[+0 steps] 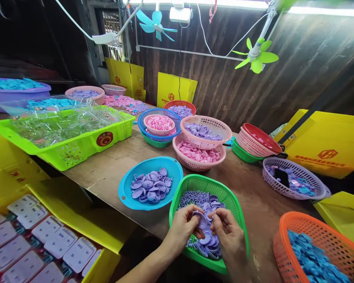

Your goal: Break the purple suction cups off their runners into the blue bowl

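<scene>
Both hands are over a green basket (240, 220) of small purple plastic parts. My left hand (184, 226) is closed on a rounded, cup-like purple plastic piece (203, 221), gripped between thumb and fingers. Close to its right edge, my right hand (228, 232) has thumb and forefinger pinched together; whatever they hold is too small to make out. Inside the basket, thin hooked purple pieces (191, 197) lie at the back left, with more round purple pieces (209, 247) in front. Just left stands a blue bowl (124, 184) with a heap of purple cup-shaped pieces (152, 184).
Behind are stacked pink baskets (191, 163) of purple and pink parts. A lime tray (76, 151) holds clear bags. An orange basket (286, 243) of blue parts is at right front. An open yellow carton (106, 259) with white panels sits lower left. Two small fans hang overhead.
</scene>
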Demonstrator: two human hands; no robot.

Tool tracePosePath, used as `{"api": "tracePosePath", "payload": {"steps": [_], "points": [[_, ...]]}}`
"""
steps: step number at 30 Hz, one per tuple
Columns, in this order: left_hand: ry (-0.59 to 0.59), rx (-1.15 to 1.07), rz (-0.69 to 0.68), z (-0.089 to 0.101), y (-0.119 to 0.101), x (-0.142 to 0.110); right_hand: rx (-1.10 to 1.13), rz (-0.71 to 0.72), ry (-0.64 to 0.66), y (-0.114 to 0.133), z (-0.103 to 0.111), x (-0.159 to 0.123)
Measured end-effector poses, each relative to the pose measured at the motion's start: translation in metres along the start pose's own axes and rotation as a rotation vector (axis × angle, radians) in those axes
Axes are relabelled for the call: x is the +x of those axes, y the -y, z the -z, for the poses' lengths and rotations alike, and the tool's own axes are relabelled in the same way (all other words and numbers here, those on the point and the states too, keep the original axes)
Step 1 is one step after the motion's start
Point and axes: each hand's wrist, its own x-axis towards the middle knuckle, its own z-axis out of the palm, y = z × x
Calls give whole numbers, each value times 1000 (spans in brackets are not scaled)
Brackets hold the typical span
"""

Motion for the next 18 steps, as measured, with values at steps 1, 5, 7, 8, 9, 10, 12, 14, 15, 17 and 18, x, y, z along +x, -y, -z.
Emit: {"api": "tracePosePath", "payload": {"steps": [1,5,7,8,9,10,12,14,15,17,18], "points": [[-38,80,-35,1,1,1,28,-28,7,-1,0,0],[-177,477,-160,5,4,0,80,-90,126,-3,-2,-1],[-207,644,-197,5,4,-2,86,-95,192,-2,-6,-2],[-216,701,-212,5,4,-3,84,-92,213,0,-8,-2],[-223,744,-226,5,4,-4,78,-86,220,1,-11,-3],[-228,777,-235,5,4,-5,66,-79,221,3,-13,-4],[-234,813,-243,6,4,-6,23,-57,216,7,-18,-6],[-223,822,-247,7,4,-7,-41,-16,202,10,-21,-7],[-216,820,-249,7,3,-7,-76,9,195,10,-22,-7],[-203,815,-261,9,3,-7,-137,54,172,10,-25,-8],[-198,816,-269,9,4,-7,-159,72,150,10,-26,-8]]}}
